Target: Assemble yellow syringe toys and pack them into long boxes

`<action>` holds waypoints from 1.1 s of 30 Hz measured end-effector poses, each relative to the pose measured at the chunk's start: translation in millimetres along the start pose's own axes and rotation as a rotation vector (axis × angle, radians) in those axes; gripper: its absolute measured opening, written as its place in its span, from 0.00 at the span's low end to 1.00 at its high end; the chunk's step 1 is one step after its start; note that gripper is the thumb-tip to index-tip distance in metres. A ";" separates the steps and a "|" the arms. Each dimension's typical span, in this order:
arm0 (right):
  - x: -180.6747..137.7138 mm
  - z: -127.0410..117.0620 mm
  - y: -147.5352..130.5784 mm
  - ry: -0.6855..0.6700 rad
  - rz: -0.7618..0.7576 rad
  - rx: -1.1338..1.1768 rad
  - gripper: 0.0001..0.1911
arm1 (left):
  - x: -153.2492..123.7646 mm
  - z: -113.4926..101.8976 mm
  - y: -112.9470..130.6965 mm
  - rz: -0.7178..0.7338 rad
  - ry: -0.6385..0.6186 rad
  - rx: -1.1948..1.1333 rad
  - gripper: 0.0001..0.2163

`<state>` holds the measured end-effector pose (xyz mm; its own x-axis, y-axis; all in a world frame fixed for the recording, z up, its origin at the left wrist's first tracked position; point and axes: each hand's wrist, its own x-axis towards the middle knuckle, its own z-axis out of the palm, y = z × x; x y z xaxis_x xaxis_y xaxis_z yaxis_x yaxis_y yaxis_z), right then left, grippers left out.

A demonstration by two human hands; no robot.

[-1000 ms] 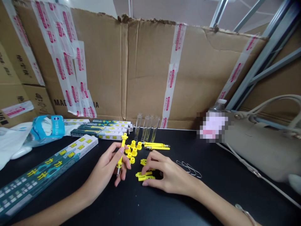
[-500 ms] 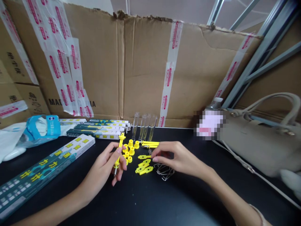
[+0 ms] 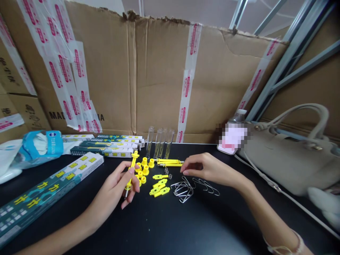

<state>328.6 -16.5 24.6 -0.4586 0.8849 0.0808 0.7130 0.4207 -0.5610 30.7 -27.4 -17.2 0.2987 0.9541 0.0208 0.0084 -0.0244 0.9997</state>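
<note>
My left hand (image 3: 124,184) is closed around a yellow plastic rod (image 3: 133,161) with a cross-shaped top and a metal lower end, held nearly upright. My right hand (image 3: 199,165) hovers behind the metal wire hooks (image 3: 183,191), thumb and fingertips pinched together; whatever they hold, if anything, is hidden. Left of it lie small coil springs (image 3: 170,176) and flat yellow tabs with holes (image 3: 159,183). Yellow caps (image 3: 145,170) cluster beside my left hand. Behind the springs lie more yellow rods with metal ends (image 3: 170,163). S-shaped wire hooks (image 3: 209,186) rest below my right hand.
Clear tubes (image 3: 159,143) stand upright at the back. Printed boxes (image 3: 106,145) and a long box (image 3: 53,191) lie on the left, near a blue tissue pack (image 3: 42,147). A phone (image 3: 231,138), a bottle (image 3: 240,115) and a beige handbag (image 3: 289,159) are on the right.
My right hand has moved right, away from the springs and tabs, uncovering the springs and more hooks. My left hand keeps holding the yellow rod. The view has shifted slightly.
</note>
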 end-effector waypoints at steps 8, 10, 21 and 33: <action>1.4 3.8 -3.9 0.065 0.013 -0.036 0.11 | 4.4 -12.2 7.4 0.070 0.088 0.049 0.18; 1.8 4.1 -2.8 0.099 0.010 -0.056 0.12 | 7.8 -19.0 11.2 0.125 0.164 0.040 0.15; 4.4 7.6 -9.6 0.280 -0.020 -0.027 0.11 | 11.2 -22.7 8.8 0.171 0.214 0.048 0.14; 20.8 94.6 -37.4 0.420 -0.342 0.026 0.07 | 10.3 -18.1 5.1 0.145 0.172 0.035 0.15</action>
<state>242.2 -32.7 -30.7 -0.4073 0.7040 0.5818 0.5441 0.6987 -0.4646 16.5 -12.2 -11.6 0.1326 0.9766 0.1694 0.0112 -0.1724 0.9850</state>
